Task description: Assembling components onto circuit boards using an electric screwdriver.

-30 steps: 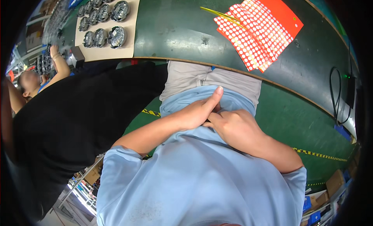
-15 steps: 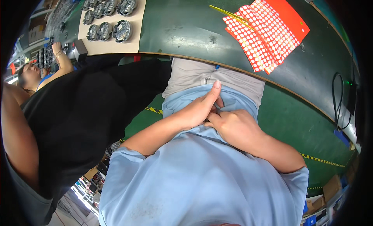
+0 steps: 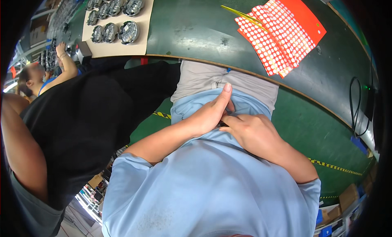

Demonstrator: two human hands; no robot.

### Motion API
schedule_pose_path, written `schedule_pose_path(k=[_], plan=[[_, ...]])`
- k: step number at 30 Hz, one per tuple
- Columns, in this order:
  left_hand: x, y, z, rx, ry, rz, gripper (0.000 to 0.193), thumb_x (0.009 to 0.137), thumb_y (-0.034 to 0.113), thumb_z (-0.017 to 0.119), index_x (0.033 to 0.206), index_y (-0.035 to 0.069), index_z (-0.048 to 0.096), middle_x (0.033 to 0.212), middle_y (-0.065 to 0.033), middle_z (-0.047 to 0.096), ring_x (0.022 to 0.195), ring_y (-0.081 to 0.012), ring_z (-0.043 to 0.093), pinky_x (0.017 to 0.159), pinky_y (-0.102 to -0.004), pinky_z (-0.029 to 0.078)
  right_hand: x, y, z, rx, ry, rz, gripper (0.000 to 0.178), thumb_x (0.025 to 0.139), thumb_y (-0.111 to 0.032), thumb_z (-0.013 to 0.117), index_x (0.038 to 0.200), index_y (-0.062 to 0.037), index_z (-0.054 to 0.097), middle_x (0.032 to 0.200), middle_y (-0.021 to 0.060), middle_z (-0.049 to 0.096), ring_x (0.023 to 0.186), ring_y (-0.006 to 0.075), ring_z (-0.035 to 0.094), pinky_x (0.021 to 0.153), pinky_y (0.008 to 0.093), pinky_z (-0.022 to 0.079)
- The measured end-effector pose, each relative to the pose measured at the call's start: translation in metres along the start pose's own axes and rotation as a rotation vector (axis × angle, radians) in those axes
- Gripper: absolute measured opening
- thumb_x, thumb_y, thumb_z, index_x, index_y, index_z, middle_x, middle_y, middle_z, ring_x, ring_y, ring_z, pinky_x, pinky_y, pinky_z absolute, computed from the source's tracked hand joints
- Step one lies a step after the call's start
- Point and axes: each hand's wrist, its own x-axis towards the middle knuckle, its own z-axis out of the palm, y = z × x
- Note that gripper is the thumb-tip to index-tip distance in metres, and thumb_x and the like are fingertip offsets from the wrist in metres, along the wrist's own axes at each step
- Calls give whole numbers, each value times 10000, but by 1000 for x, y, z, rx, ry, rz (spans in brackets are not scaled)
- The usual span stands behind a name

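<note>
My left hand (image 3: pixel 213 113) and my right hand (image 3: pixel 254 133) meet in front of my waist, over the light blue shirt (image 3: pixel 204 184). My left thumb points up, and the fingers below it are curled and partly hidden. The right hand's fingers are bent and pressed together against the left hand. A small dark thing (image 3: pixel 223 124) shows between them, too covered to name. Beyond, on the green table (image 3: pixel 196 29), lie red sheets (image 3: pixel 298 16) set with rows of white round dots. Yellow tweezers (image 3: pixel 245 17) rest across their left side.
Several round dark parts (image 3: pixel 129 32) stand on a cardboard sheet (image 3: pixel 136 49) at the table's far left. A person in black trousers (image 3: pixel 90 122) is close on my left; another person (image 3: pixel 61 67) works beyond. A black cable (image 3: pixel 354 106) hangs at the right.
My right hand has shifted slightly, and more of the dark thing between the hands shows. The person on my left has moved a little. The sheets and tweezers lie as before.
</note>
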Motion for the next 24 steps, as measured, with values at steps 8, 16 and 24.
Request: schedule_pose_path(k=[8,16,24], plan=[[3,0,8,99,0,70,963,950,870,112,1091,47,592,784,-22,542,722,-111,459,657,-259,354,2,-3,1,13,-38,-3,249,951,-271,688,920,-23,677,688,158,653,609,360,659,551,477,512],[2,0,10,-89,3,-36,878,964,857,186,1076,73,564,752,-11,542,601,-94,435,532,-259,312,9,-2,6,-66,-88,-95,263,953,-253,669,886,2,677,684,178,658,619,349,682,564,468,529],[-5,-5,13,-199,109,-27,810,985,828,241,1071,87,556,722,-9,516,531,-82,393,478,-263,264,12,2,9,-101,-94,-213,177,926,-194,660,926,-19,686,712,170,671,628,339,687,568,461,539]])
